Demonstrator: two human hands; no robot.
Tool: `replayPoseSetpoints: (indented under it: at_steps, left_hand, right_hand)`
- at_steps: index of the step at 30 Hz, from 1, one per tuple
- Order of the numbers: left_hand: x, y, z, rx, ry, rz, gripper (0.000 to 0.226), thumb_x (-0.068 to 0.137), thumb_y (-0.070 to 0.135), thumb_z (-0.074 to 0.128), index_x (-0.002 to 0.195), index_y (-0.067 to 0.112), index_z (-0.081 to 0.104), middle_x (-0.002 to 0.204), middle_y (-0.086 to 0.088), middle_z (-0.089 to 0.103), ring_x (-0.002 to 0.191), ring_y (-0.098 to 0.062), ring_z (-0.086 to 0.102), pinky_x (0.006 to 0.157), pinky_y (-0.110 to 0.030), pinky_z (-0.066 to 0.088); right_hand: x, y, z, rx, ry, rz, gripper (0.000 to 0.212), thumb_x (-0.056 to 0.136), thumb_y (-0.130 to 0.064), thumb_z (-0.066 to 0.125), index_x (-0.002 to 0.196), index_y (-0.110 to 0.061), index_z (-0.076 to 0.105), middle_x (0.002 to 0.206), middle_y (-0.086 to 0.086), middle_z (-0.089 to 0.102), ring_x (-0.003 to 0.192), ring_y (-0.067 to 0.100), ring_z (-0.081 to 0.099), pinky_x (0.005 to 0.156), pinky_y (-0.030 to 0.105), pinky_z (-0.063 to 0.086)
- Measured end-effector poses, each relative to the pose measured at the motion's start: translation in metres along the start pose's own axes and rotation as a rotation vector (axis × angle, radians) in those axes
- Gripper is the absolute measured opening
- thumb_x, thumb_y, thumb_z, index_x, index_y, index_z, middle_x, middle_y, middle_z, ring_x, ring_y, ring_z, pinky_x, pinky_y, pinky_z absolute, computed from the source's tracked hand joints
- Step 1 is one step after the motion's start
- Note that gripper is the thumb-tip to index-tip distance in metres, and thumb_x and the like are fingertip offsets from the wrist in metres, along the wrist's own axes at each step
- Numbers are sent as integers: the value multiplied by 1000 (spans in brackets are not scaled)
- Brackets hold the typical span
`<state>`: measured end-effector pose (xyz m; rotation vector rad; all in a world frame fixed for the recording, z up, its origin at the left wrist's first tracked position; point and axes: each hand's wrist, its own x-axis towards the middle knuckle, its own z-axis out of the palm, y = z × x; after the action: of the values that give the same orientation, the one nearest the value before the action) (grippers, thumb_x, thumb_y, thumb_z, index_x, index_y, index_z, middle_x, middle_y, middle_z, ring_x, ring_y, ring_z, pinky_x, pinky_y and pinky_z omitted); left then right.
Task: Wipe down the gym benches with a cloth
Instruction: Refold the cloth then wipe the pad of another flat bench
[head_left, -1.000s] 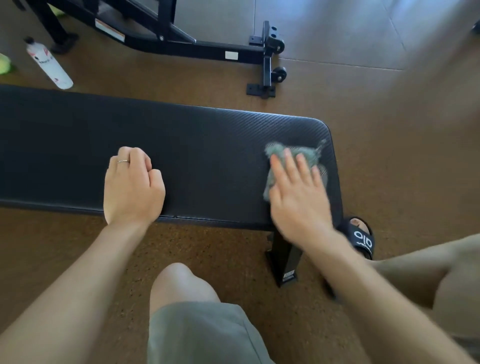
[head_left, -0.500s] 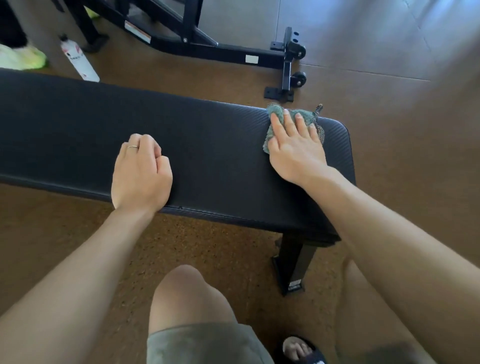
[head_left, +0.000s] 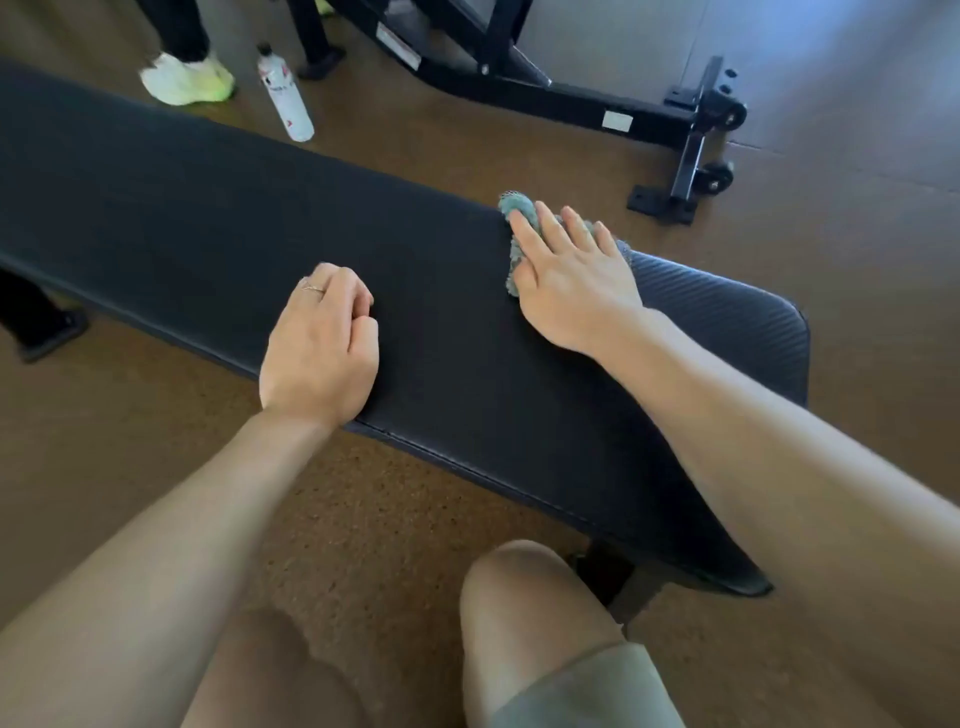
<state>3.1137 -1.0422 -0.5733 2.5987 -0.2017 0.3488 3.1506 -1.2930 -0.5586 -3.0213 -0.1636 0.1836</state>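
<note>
Right hand (head_left: 571, 283), fingers flat, presses a soft, limp cloth (head_left: 517, 213) on the padded surface (head_left: 208, 223); left hand (head_left: 319, 345) clenched, empty.

Cloth slid leftward along the far edge
The right hand (head_left: 574, 283) has pushed the cloth (head_left: 514, 208) from the bench (head_left: 208, 223) end's middle out to its far edge, then left.
</note>
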Motion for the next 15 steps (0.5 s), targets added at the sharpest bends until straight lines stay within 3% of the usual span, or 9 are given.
replayPoseSetpoints:
  at_steps: [7, 11, 15]
  left_hand:
    - [0, 6, -2, 10, -20, -48, 10, 84, 9, 39, 88, 17, 43, 101, 6, 51, 92, -16, 45, 70, -35, 36]
    - [0, 5, -2, 6, -22, -49, 10, 80, 12, 37, 87, 18, 42, 98, 7, 51, 91, -16, 45, 71, -37, 40]
    - [2, 3, -2, -9, -5, -43, 10, 79, 10, 39, 85, 17, 42, 95, 7, 51, 89, -17, 46, 73, -40, 43]
  right_hand:
    - [-127, -29, 17, -27, -94, -397, 61, 105, -44, 12, 163, -28, 7, 171, -1, 4, 158, 24, 1, 127, 48, 8]
    - [-71, -26, 8, -12, -104, -463, 64, 100, -46, -1, 163, -32, 2, 170, -6, -1, 157, 20, -4, 127, 43, 1]
    - [21, -51, 4, -17, -56, -381, 61, 103, -41, 9, 163, -28, 5, 171, -1, 4, 157, 24, 2, 127, 45, 3]
